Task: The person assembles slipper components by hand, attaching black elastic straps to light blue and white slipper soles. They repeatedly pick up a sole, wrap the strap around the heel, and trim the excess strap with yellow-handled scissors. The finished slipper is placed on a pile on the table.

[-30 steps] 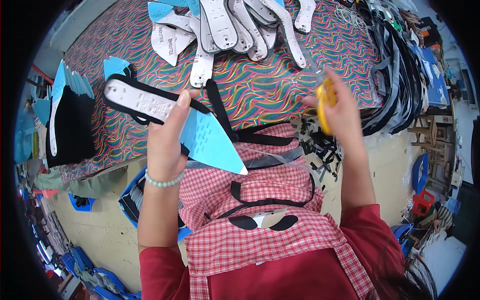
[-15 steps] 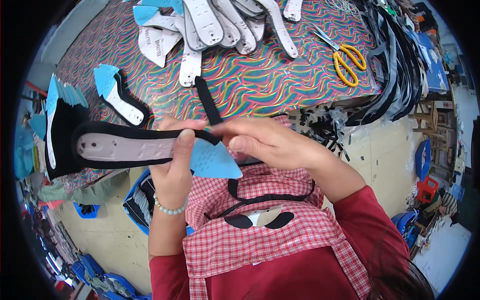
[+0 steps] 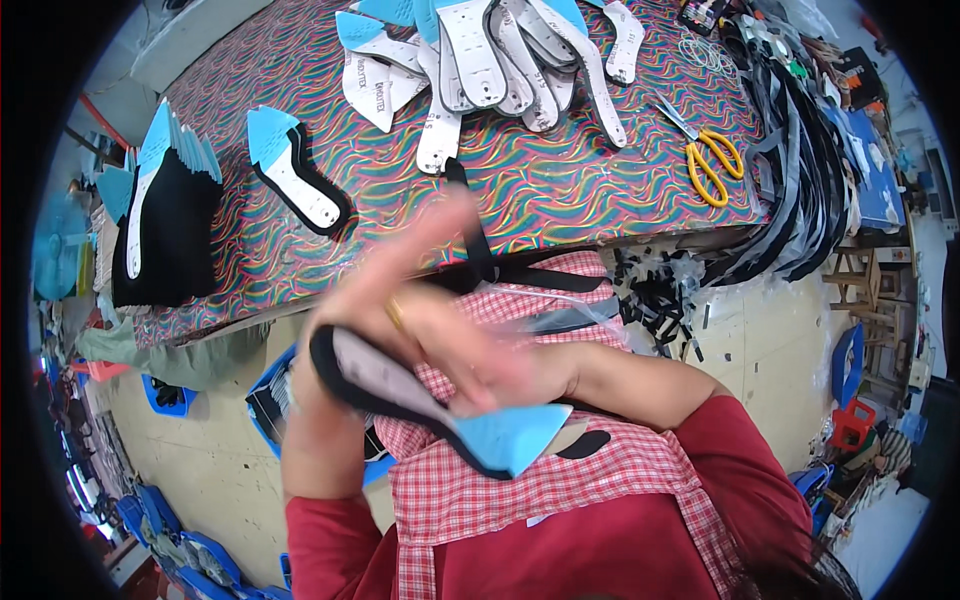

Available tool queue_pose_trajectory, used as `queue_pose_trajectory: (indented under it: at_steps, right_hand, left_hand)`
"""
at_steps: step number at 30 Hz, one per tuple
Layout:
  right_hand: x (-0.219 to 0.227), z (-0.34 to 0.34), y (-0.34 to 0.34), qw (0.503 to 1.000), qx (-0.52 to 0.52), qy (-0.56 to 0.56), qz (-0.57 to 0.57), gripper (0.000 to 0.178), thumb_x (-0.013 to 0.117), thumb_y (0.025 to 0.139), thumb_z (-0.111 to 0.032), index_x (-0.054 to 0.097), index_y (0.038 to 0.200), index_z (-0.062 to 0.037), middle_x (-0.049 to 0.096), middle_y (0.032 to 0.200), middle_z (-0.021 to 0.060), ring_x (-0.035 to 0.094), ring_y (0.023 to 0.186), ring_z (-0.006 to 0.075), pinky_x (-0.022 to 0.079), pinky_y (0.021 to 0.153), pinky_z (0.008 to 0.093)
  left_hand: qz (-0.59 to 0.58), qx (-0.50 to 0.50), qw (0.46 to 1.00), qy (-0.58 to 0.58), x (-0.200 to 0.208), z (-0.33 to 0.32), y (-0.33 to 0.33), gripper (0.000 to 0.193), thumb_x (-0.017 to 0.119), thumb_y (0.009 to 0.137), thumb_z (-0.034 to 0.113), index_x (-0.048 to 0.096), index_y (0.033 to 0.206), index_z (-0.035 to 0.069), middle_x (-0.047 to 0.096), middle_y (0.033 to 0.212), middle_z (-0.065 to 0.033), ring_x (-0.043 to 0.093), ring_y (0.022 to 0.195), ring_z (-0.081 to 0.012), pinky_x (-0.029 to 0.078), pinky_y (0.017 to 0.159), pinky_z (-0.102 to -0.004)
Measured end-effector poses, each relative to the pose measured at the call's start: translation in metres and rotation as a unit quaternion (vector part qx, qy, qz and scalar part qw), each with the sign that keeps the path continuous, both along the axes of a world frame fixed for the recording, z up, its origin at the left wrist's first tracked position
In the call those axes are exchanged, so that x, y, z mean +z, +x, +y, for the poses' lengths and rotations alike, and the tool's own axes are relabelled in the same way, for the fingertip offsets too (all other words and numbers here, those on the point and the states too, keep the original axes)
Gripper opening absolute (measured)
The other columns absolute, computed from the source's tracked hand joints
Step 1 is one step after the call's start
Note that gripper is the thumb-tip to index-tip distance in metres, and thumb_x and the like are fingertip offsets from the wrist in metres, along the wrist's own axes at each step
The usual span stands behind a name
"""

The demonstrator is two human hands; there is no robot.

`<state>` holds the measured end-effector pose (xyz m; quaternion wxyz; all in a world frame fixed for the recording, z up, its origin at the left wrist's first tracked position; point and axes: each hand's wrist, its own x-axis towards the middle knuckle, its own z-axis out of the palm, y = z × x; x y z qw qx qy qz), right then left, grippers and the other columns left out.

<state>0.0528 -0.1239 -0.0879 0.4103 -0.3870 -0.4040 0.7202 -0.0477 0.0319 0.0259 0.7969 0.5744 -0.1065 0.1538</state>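
Note:
A shoe insole point(image 3: 385, 378) with a pale sole, a blue toe end and black edging is tilted in the air before my apron. Its heel end lies against my left hand point(image 3: 370, 265), which is smeared by motion, with one stretched finger reaching up and right. Beside the insole's middle, my right hand point(image 3: 480, 350) is blurred too, a ring on one finger. Which fingers grip the insole cannot be made out. A black strip point(image 3: 480, 250) hangs over the table edge just beyond my hands, and another black strip point(image 3: 550, 280) crosses my lap.
A pile of insoles point(image 3: 475, 65) covers the far middle of the patterned table point(image 3: 390, 190). One edged insole point(image 3: 300, 195) and a black stack point(image 3: 170, 235) sit left. Yellow-handled scissors point(image 3: 712, 165) and bundled dark strips point(image 3: 790, 170) lie right. A blue crate point(image 3: 265, 385) stands below the table.
The insole has come down toward my body and turned, its blue toe now lower right. Both hands have shifted from their earlier hold and blur. The whole view has swung slightly left.

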Motion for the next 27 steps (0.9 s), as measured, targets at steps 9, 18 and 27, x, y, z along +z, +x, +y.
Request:
queue_pose_trajectory:
  at_steps: [9, 18, 27]
  right_hand:
    - [0.017, 0.093, 0.116, 0.68, -0.345, 0.154, -0.628, 0.024, 0.068, 0.08, -0.029, 0.067, 0.084, -0.0056, 0.061, 0.083, 0.0114, 0.06, 0.083, 0.0294, 0.048, 0.073, 0.0397]
    - [0.025, 0.087, 0.102, 0.701, -0.399, 0.342, -0.483, 0.017, 0.071, 0.076, -0.019, 0.06, 0.081, -0.0079, 0.058, 0.091, 0.0064, 0.056, 0.094, 0.0264, 0.04, 0.086, 0.0386]
    - [0.06, -0.014, 0.095, 0.994, -0.028, 0.025, -0.105, 0.032, 0.047, 0.098, -0.03, 0.065, 0.104, -0.0038, 0.058, 0.071, -0.0022, 0.054, 0.062, 0.0038, 0.041, 0.051, 0.02]
  left_hand:
    - [0.188, 0.156, 0.583, 0.775, -0.02, 0.114, -0.007, 0.078, 0.074, 0.064, 0.04, 0.048, 0.132, 0.012, 0.045, 0.134, -0.0115, 0.039, 0.128, -0.032, 0.026, 0.107, -0.0506]
    - [0.262, 0.24, 0.928, 0.115, -0.085, 0.023, 0.045, 0.043, 0.057, 0.09, 0.007, 0.046, 0.13, -0.004, 0.059, 0.115, -0.0151, 0.061, 0.101, -0.0215, 0.048, 0.087, -0.0302]
    - [-0.033, 0.157, 0.937, -0.309, -0.005, 0.122, 0.033, 0.024, 0.038, 0.098, 0.005, 0.045, 0.12, -0.003, 0.042, 0.078, -0.0011, 0.037, 0.061, -0.0076, 0.038, 0.055, -0.0211]
